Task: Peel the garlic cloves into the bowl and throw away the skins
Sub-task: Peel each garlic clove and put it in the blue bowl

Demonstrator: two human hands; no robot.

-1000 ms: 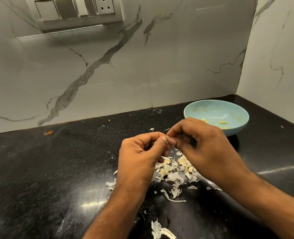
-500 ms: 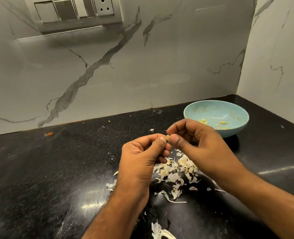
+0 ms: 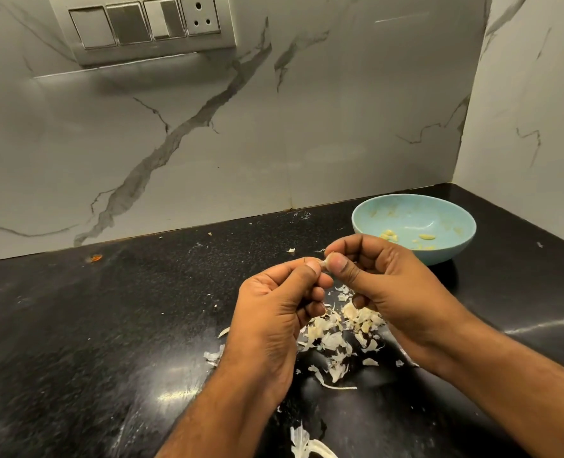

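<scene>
A black speckled stone counter (image 3: 76,325) runs into a corner of grey-veined marble wall (image 3: 274,143), and above its middle a small garlic clove (image 3: 324,263) is held in the air between two hands, most of it hidden by fingertips. The left hand (image 3: 274,325) pinches one end between thumb and forefinger, its other fingers curled in toward the palm; the right hand (image 3: 396,285) pinches the other end the same way, thumb nail facing the camera, fingers bent. Directly below the hands lies a loose heap of papery garlic skins (image 3: 336,338) scattered on the counter, with a few stray flakes off to the left and a larger curled piece (image 3: 307,444) at the bottom edge. Behind the right hand, near the corner, sits a pale blue bowl (image 3: 446,209) with a few peeled cloves (image 3: 426,237) in its bottom. High on the wall is a switch plate (image 3: 142,28) with a socket.
</scene>
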